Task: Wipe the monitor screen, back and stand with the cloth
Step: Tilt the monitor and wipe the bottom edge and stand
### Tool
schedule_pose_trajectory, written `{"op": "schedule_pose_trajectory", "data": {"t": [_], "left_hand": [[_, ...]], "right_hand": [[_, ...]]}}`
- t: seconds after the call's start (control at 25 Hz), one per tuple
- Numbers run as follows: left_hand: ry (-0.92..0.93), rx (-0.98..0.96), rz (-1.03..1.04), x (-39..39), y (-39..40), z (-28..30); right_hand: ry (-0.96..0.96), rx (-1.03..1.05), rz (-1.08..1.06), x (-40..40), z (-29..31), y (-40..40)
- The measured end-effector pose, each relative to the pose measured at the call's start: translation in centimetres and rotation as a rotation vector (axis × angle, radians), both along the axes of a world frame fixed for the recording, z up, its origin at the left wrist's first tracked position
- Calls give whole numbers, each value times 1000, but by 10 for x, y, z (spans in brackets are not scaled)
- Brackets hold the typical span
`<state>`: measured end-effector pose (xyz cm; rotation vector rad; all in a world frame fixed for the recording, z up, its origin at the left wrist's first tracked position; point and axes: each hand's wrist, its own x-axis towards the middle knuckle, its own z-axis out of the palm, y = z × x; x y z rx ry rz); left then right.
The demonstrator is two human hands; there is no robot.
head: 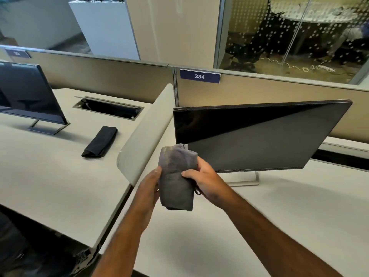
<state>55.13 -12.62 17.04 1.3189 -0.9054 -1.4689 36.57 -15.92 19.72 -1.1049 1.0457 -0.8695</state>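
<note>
A black monitor (255, 136) stands on the white desk ahead, its dark screen facing me and switched off. Its silver stand (244, 181) shows below the lower edge. In front of the screen's lower left corner I hold a folded grey cloth (175, 176) up in the air with both hands. My left hand (148, 188) grips the cloth's left side, thumb at its edge. My right hand (205, 180) grips the right side, thumb pressed on the front. The monitor's back is hidden.
A curved white divider (143, 134) separates this desk from the left desk, where a second monitor (28, 94), a folded black cloth (100, 141) and an open cable tray (108, 107) sit. A beige partition (259, 90) numbered 384 runs behind the monitor.
</note>
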Motion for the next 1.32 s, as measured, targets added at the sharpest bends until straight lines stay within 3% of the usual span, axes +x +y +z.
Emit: {"op": "schedule_pose_trajectory", "data": {"t": [0.04, 0.12, 0.24, 0.32, 0.44, 0.52, 0.64, 0.88, 1.32], "left_hand": [[76, 10, -50, -2, 1, 7], [56, -20, -83, -9, 1, 19], [-12, -75, 104, -16, -6, 29], [-17, -112, 273, -10, -11, 36], [-178, -224, 432, 2, -23, 53], [-354, -301, 483, 4, -32, 67], [-460, -400, 469, -3, -50, 78], [-657, -638, 226, -40, -90, 75], [-574, -432, 287, -61, -75, 17]], "right_hand": [[-31, 3, -6, -1, 5, -3], [53, -63, -6, -2, 14, -10], [261, -289, 44, -5, 33, -18], [433, -546, -7, -20, 56, -23], [880, -1037, -161, -62, 88, -36], [1121, -1088, -153, -86, 94, -48], [1314, -983, -5, -100, 81, -64], [1317, -1027, -34, -101, 65, -72], [1239, -1048, -87, -101, 53, -79]]}}
